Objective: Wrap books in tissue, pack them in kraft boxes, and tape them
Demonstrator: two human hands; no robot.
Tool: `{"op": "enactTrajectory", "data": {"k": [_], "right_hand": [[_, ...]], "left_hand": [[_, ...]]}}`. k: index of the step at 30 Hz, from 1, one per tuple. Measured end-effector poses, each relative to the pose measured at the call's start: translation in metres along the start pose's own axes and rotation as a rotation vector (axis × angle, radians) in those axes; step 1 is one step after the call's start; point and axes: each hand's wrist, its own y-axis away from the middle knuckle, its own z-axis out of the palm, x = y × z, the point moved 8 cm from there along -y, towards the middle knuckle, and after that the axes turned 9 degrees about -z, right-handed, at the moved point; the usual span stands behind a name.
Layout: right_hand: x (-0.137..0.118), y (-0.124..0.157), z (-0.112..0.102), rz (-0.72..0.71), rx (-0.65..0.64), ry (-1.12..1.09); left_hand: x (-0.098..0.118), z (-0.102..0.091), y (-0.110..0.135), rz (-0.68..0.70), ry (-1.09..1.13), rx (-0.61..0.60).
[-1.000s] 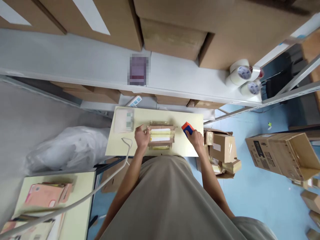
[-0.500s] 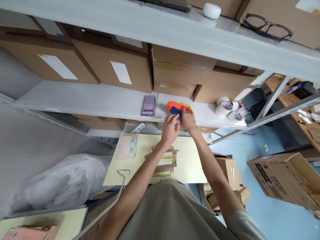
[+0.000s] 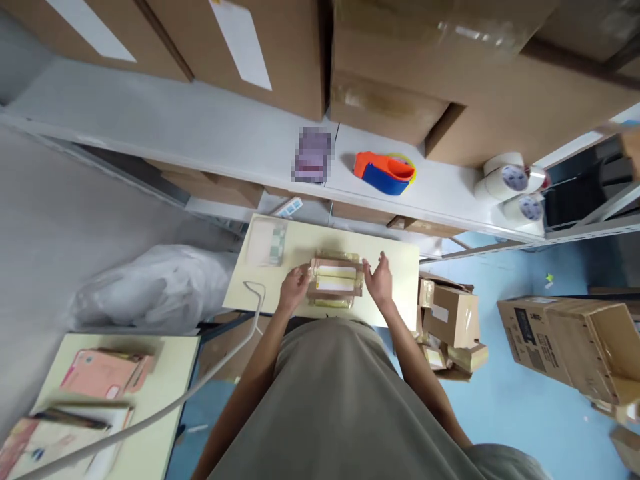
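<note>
A small flat cardboard box [image 3: 334, 268], wrapped with clear and yellowish tape and bearing pale label strips, lies on the cream table [image 3: 395, 257] in front of me. At its left end, my left hand [image 3: 295, 288] has its fingers closed on the edge. My right hand [image 3: 379, 281] is by the opposite end, thumb and fingers spread, the thumb close to the box's edge and nothing held. An orange and blue tape dispenser [image 3: 385, 175] stands on the grey shelf [image 3: 430, 200] beyond, with a yellow-rimmed roll partly hidden behind it.
Rolls of tape [image 3: 503, 183] stand at the shelf's right end, below large cartons [image 3: 280, 40]. A clear plastic sheet [image 3: 265, 243] lies on the table's left. A bent grey tube [image 3: 200, 387] crosses the lower left. Opened boxes [image 3: 453, 313] are piled on the right.
The tape dispenser, in my hands before, now stands released on the shelf. Both hands have come back toward me, to either end of the cardboard box. The view has tilted down.
</note>
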Motion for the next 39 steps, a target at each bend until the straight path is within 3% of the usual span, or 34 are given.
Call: {"op": "enactTrajectory", "data": {"k": [2, 5, 11, 17, 20, 23, 25, 28, 34, 36, 39], "right_hand": [[0.009, 0.030, 0.047, 0.100, -0.222, -0.041], [0.012, 0.052, 0.077, 0.139, -0.320, -0.049], [0.029, 0.045, 0.085, 0.063, -0.326, -0.098], [0.046, 0.048, 0.076, 0.066, -0.320, -0.238], [0.049, 0.052, 0.054, 0.056, -0.210, -0.331], [0.058, 0.054, 0.028, 0.018, -0.016, -0.415], [0.066, 0.054, 0.023, -0.028, 0.080, -0.488], [0.079, 0.054, 0.044, -0.078, 0.075, -0.598], [0.106, 0.070, 0.115, 0.051, -0.196, -0.605], [0.115, 0.072, 0.125, 0.113, -0.247, -0.569], [0.129, 0.061, 0.120, 0.178, -0.172, -0.577]], "left_hand": [[-0.016, 0.018, 0.009, -0.005, -0.081, -0.069], [-0.018, 0.029, 0.016, 0.017, -0.196, -0.047], [-0.012, 0.022, 0.007, 0.069, -0.226, 0.003], [-0.005, 0.017, 0.003, 0.107, -0.142, -0.149], [0.003, 0.009, 0.009, 0.165, 0.009, -0.132], [0.006, 0.002, 0.014, 0.229, 0.134, -0.056], [0.002, 0.004, 0.015, 0.238, 0.169, -0.024], [-0.011, 0.016, 0.012, 0.201, 0.189, -0.029], [-0.055, 0.049, 0.005, -0.025, -0.023, -0.172], [-0.064, 0.052, 0.001, -0.074, -0.062, -0.200], [-0.063, 0.048, -0.010, -0.085, 0.008, -0.183]]}}
